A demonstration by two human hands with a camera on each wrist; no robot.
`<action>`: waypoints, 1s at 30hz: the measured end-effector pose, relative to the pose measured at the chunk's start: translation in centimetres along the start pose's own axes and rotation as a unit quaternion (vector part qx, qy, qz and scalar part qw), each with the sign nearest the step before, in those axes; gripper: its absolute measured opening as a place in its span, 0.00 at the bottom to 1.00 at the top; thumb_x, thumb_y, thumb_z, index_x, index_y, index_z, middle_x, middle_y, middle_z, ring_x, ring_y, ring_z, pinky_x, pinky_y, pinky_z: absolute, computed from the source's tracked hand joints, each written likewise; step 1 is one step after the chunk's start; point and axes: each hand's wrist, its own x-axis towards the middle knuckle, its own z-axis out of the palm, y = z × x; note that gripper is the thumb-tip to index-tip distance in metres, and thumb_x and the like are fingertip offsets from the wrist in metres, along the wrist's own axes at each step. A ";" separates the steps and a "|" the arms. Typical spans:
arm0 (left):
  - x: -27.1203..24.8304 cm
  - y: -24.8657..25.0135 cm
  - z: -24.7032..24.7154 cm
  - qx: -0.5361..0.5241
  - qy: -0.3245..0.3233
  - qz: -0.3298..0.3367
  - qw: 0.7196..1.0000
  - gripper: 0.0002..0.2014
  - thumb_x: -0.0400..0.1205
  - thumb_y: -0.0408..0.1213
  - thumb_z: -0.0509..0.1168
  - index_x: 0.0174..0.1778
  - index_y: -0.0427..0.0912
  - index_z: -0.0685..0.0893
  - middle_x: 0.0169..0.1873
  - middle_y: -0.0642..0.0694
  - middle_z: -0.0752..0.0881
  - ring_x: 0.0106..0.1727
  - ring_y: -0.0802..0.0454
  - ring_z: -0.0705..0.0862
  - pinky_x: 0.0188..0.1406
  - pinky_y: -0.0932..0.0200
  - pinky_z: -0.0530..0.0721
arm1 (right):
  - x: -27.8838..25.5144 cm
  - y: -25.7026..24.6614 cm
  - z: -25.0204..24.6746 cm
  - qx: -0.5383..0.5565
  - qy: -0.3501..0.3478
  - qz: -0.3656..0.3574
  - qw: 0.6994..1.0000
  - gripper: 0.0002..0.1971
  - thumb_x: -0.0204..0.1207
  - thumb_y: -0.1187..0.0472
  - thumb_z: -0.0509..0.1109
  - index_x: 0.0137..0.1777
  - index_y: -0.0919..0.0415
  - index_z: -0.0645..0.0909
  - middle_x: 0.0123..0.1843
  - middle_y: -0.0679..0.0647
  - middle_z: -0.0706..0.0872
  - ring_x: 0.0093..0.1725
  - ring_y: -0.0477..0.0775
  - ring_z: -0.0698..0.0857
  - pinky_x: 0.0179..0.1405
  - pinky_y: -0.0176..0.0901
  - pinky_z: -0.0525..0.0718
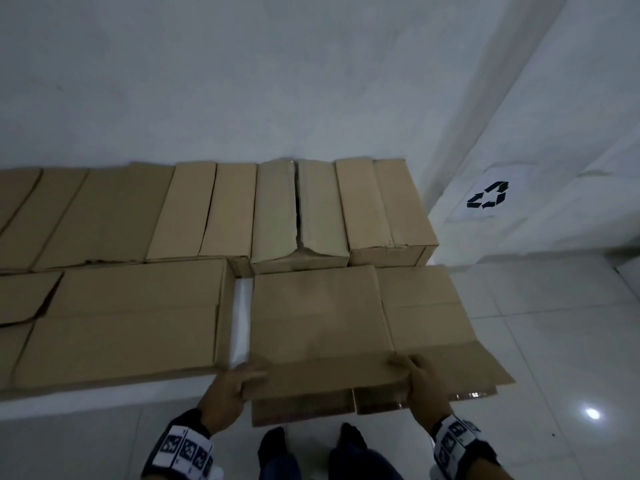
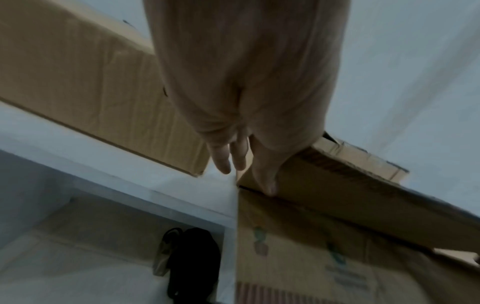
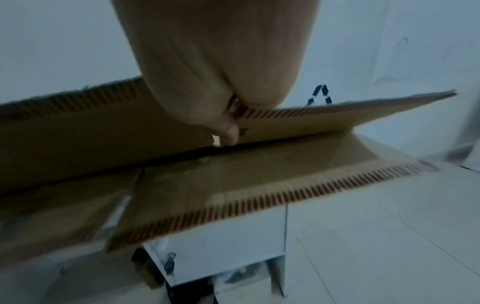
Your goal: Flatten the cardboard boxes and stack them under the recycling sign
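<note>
The flattened box point(image 1: 346, 327) lies on the white worktop point(image 1: 104, 400), and its near edge hangs over the worktop's front edge toward the person. Its long axis runs from 9 o'clock to 3 o'clock, across the body. The left hand point(image 1: 225, 393) grips the near flap at the left corner, with the thumb on top and the fingers point(image 2: 223, 162) reaching under the cardboard. The right hand point(image 1: 420, 382) grips the same near edge further to the right, the fingers curled around the flap; the right wrist view shows the upper layer lifted a little from the lower one. So both hands are clamped on the box, one at each end of the near edge.

The recycling sign point(image 1: 488, 195) is on the wall at about 2 o'clock from the box, and the right hand is the nearer one to it. I judge that the coming move is to lift the box and carry it to the right, with the right hand leading. The long panel may sag or open between the two grips. Other boxes point(image 1: 301, 209) still stand closed at 12 o'clock, against the wall.
</note>
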 end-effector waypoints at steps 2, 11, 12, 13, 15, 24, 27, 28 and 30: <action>-0.3 -1.3 -0.1 0.043 -0.060 -0.024 0.997 0.32 0.79 0.21 0.60 0.63 0.68 0.83 0.66 0.76 0.74 0.71 0.75 0.70 0.74 0.69 0.63 | -0.6 -0.7 0.2 0.049 -0.076 0.000 0.996 0.10 0.77 0.71 0.69 0.56 0.62 0.86 0.55 0.60 0.85 0.52 0.55 0.84 0.55 0.45 0.85; 3.3 1.6 0.7 0.187 -0.018 0.018 0.982 0.31 0.81 0.40 0.62 0.80 0.53 0.59 0.82 0.45 0.64 0.82 0.45 0.63 0.79 0.59 0.62 | 0.5 -2.5 2.6 0.017 -0.118 -0.023 0.993 0.31 0.74 0.60 0.60 0.79 0.46 0.64 0.81 0.54 0.62 0.78 0.58 0.66 0.75 0.49 0.68; 4.1 1.9 0.8 0.217 -0.010 0.021 0.976 0.35 0.80 0.46 0.62 0.83 0.52 0.56 0.84 0.46 0.58 0.84 0.46 0.58 0.81 0.55 0.60 | 1.1 -3.5 2.7 0.003 -0.122 -0.042 0.992 0.30 0.75 0.58 0.60 0.79 0.45 0.64 0.82 0.53 0.62 0.80 0.56 0.64 0.77 0.49 0.66; 4.9 2.3 0.9 0.245 -0.017 0.001 0.969 0.40 0.80 0.49 0.63 0.85 0.49 0.50 0.85 0.46 0.52 0.85 0.47 0.52 0.83 0.51 0.55 | 1.7 -4.6 2.9 0.002 -0.141 -0.055 0.988 0.30 0.76 0.56 0.60 0.79 0.44 0.63 0.83 0.52 0.61 0.81 0.56 0.62 0.78 0.49 0.64; 6.0 3.1 1.1 0.275 -0.039 -0.042 0.960 0.44 0.80 0.53 0.64 0.86 0.48 0.45 0.85 0.47 0.44 0.86 0.47 0.45 0.84 0.45 0.50 | 2.9 -7.2 3.4 0.004 -0.182 -0.083 0.980 0.33 0.75 0.56 0.62 0.80 0.41 0.60 0.84 0.52 0.56 0.83 0.56 0.56 0.79 0.53 0.61; 7.7 2.8 0.7 0.298 -0.050 -0.064 0.951 0.48 0.74 0.61 0.67 0.85 0.52 0.50 0.84 0.52 0.52 0.84 0.47 0.52 0.82 0.42 0.55 | 6.4 -16.6 6.6 -0.003 -0.238 -0.127 0.963 0.37 0.81 0.49 0.62 0.85 0.43 0.45 0.87 0.55 0.36 0.85 0.62 0.37 0.81 0.66 0.41; 8.2 2.5 0.7 0.298 -0.072 -0.060 0.950 0.58 0.61 0.79 0.52 0.85 0.50 0.52 0.84 0.50 0.55 0.83 0.46 0.55 0.80 0.41 0.56 | 7.4 -17.3 6.9 -0.007 -0.247 -0.124 0.961 0.43 0.79 0.43 0.64 0.84 0.39 0.38 0.85 0.57 0.29 0.84 0.64 0.32 0.80 0.70 0.38; 8.4 2.2 0.8 0.300 -0.074 -0.060 0.949 0.59 0.59 0.80 0.47 0.85 0.50 0.52 0.84 0.49 0.54 0.83 0.46 0.55 0.80 0.42 0.56 | 7.8 -17.3 7.1 -0.009 -0.250 -0.126 0.960 0.44 0.78 0.41 0.65 0.84 0.38 0.37 0.85 0.56 0.28 0.83 0.64 0.31 0.80 0.70 0.36; 8.4 2.1 1.0 0.296 -0.064 -0.060 0.951 0.56 0.60 0.75 0.46 0.85 0.50 0.51 0.84 0.49 0.53 0.84 0.47 0.54 0.81 0.43 0.55 | 8.7 -16.8 7.1 -0.021 -0.254 -0.139 0.957 0.47 0.74 0.37 0.66 0.82 0.35 0.35 0.84 0.54 0.26 0.83 0.63 0.30 0.79 0.70 0.35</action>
